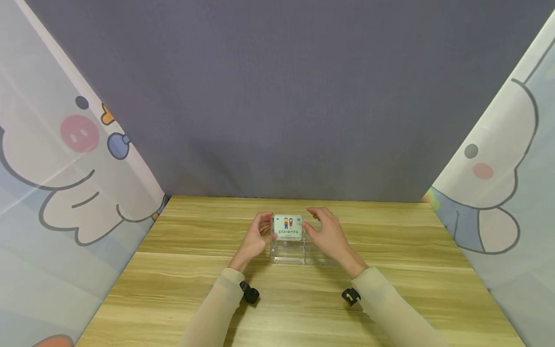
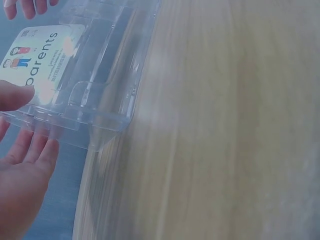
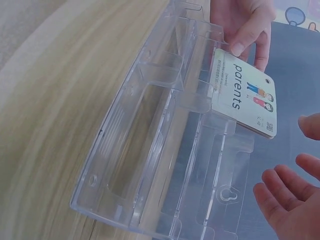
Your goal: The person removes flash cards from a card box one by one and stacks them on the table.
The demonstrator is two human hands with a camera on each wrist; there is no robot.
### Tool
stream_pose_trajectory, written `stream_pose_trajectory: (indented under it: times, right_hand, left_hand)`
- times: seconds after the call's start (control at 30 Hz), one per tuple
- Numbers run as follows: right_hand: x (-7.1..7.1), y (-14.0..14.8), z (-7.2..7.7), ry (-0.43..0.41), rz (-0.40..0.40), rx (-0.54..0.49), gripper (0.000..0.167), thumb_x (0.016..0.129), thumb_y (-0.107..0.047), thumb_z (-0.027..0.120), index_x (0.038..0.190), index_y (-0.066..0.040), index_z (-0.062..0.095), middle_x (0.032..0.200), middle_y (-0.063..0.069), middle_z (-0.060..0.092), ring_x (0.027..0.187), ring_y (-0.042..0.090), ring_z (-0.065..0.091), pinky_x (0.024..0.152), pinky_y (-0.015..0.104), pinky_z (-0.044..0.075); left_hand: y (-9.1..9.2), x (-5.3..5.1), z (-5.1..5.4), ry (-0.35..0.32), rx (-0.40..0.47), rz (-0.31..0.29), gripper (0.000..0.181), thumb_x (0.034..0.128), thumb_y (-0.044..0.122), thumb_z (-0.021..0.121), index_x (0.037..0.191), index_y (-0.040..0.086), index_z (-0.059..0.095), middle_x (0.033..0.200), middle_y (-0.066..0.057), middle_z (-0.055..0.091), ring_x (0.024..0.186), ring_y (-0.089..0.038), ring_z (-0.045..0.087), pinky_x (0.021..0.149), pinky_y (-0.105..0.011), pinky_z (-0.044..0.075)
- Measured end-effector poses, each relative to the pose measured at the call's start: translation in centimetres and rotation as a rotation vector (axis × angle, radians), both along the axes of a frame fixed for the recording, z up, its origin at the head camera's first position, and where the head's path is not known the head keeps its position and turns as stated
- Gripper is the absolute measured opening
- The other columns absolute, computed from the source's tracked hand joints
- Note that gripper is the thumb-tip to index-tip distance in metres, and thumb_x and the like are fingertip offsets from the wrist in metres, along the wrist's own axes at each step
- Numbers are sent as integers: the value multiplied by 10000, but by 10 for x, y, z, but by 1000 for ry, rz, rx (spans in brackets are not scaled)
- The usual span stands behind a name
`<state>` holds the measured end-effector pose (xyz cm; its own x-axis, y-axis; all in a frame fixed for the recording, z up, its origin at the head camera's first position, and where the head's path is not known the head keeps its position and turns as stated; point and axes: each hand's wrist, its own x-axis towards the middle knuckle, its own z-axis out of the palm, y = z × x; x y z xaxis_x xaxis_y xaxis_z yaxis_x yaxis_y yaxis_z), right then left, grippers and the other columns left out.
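A stack of flashcards (image 1: 288,227), its top card printed "parents" with two small figures, leans in the upper tier of a clear plastic display rack (image 3: 150,75). My left hand (image 1: 256,239) pinches the left edge of the stack, thumb at the front lower corner and fingers behind; the clear plastic partly overlaps those fingers in the left wrist view. My right hand (image 1: 328,234) stands just to the right of the cards, its fingers relaxed and apart. In the right wrist view, a gap separates its fingers (image 3: 280,190) from the stack.
The rack stands on a wood-grain table (image 1: 195,299), with more clear tiers in front of and to the right of the cards. A dark grey partition (image 1: 277,120) rises behind the table. Cartoon-printed curtains (image 1: 26,231) border both sides.
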<state>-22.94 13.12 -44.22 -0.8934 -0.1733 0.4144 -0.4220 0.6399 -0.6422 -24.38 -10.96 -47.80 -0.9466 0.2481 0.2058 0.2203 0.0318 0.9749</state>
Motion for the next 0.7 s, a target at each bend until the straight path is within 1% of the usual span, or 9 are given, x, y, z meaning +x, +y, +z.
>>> stream_pose_trajectory:
  times: [0.1,0.13,0.27,0.33,0.37,0.53,0.7]
  right_hand:
    - [-1,-1,-2,22,-1,12,444,924,-208,755,1309,-27,631,1239,148,644,1099,319,607,936,520,502]
    - [-1,-2,-2,34,0,18,448,919,-206,760,1308,-24,631,1236,143,645,1098,320,608,935,521,502]
    - [-2,-3,-2,57,10,36,455,907,-186,770,1306,-19,631,1226,139,644,1104,321,604,931,518,512]
    - [-3,-4,-2,55,19,43,452,906,-181,769,1306,-20,630,1227,141,642,1109,319,601,940,509,520]
    - [-3,-4,-1,52,22,47,449,906,-178,770,1304,-22,632,1226,139,642,1110,315,601,944,505,520]
    - [-5,-7,0,58,32,77,448,893,-177,785,1289,-24,642,1222,130,649,1119,310,602,964,497,519]
    - [-6,-11,1,64,35,121,411,895,-196,782,1253,-33,663,1229,120,656,1170,318,593,1023,500,493]
  left_hand:
    - [-1,-1,0,-4,2,-11,660,823,-199,636,1428,-114,388,1340,-282,461,1297,-482,436,1167,-568,327]
    - [-1,-2,-2,-7,0,-14,663,821,-197,640,1428,-115,385,1341,-280,461,1296,-482,435,1169,-564,326]
    - [-3,-12,-17,-7,-12,-13,682,822,-185,651,1441,-98,380,1360,-258,461,1299,-457,440,1171,-550,330]
    - [-4,-17,-25,-1,-24,-9,687,823,-177,658,1445,-80,382,1367,-238,466,1294,-435,451,1166,-542,342]
    - [-4,-18,-27,5,-30,-9,687,824,-172,661,1445,-67,388,1368,-229,470,1291,-422,458,1163,-538,349]
    - [-6,-19,-27,35,-66,-23,659,832,-136,684,1426,-10,428,1339,-191,501,1273,-376,486,1148,-525,379]
    - [-8,-20,-28,36,-104,-29,642,850,-108,696,1423,34,446,1321,-158,511,1266,-347,500,1141,-502,396]
